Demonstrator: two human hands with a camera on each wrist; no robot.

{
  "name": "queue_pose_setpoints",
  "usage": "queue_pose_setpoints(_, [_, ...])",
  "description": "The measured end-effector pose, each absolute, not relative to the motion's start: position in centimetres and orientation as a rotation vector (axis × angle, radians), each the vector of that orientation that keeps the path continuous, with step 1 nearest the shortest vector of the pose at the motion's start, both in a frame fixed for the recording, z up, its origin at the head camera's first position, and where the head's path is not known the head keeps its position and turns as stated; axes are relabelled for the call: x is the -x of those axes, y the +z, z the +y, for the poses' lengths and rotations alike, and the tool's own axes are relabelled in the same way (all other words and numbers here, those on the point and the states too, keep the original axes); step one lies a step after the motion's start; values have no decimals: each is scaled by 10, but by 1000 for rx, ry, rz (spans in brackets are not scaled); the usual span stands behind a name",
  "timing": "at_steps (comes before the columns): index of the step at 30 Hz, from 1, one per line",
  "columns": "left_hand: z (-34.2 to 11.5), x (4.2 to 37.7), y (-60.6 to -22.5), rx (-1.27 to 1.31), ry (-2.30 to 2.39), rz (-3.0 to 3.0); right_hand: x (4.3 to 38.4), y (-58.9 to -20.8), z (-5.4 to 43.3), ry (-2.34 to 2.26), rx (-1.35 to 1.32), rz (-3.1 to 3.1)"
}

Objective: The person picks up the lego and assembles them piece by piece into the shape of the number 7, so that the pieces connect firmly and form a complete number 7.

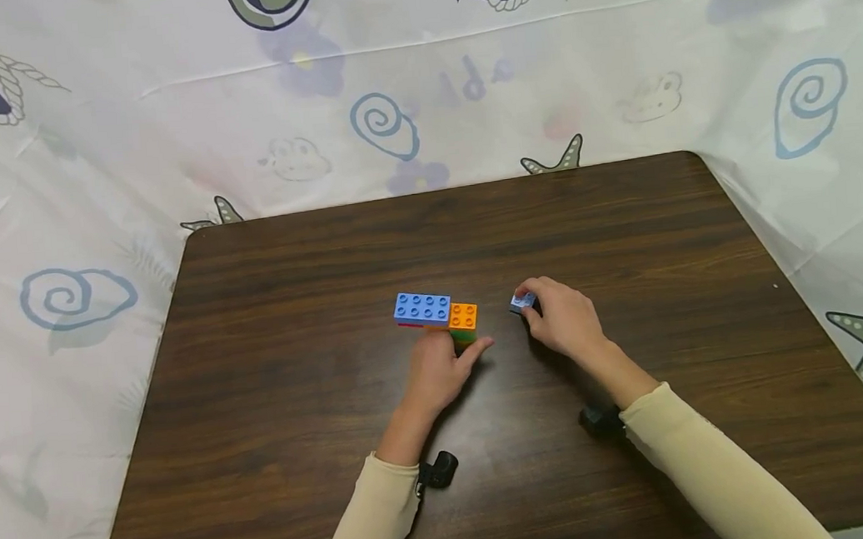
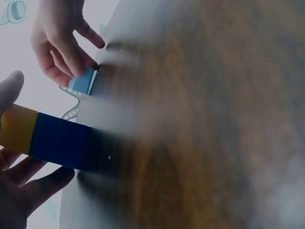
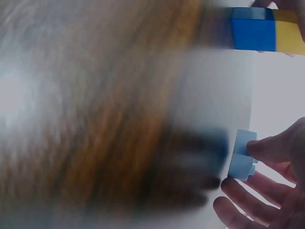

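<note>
My left hand (image 1: 435, 374) grips a built-up stack of toy building bricks, thumb out to the right. On its top are a long blue brick (image 1: 422, 307) and a square orange brick (image 1: 463, 316), with green and red showing underneath. Side on, the left wrist view shows a yellow brick (image 2: 19, 130) and a dark blue brick (image 2: 59, 141) between thumb and fingers. To the right, my right hand (image 1: 566, 318) pinches a small light blue brick (image 3: 242, 155) between thumb and fingers, close over the table. Its studs face the palm in the right wrist view.
The dark wood-grain table (image 1: 296, 371) spreads around both hands. A white patterned sheet (image 1: 466, 117) hangs behind and beside it. A black wrist camera (image 1: 440, 469) sits on the left sleeve, and another wrist camera (image 1: 600, 419) on the right.
</note>
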State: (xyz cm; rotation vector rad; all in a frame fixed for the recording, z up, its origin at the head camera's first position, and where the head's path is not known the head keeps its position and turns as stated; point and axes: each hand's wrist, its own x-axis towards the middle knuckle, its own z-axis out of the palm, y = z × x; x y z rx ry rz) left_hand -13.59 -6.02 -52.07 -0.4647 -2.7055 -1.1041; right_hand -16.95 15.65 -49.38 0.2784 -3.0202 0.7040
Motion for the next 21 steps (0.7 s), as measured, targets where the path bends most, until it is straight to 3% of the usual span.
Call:
queue_pose_setpoints(5, [-56, 138, -520, 496, -1105, -2742, 170, -475, 162, 954, -274, -2961])
queue_pose_setpoints(11, [-50, 142, -515, 538, -1073, -2795, 163, -440, 148, 1305, -533, -2732])
queue_pose_setpoints(16, [-47, 142, -514, 538, -1095, -2797, 157, -424, 139, 1245, -727, -2559])
queue_pose_setpoints(21, [-46, 140, -514, 511, -1145, -2807, 162, -423, 138, 1277, -750, -2571])
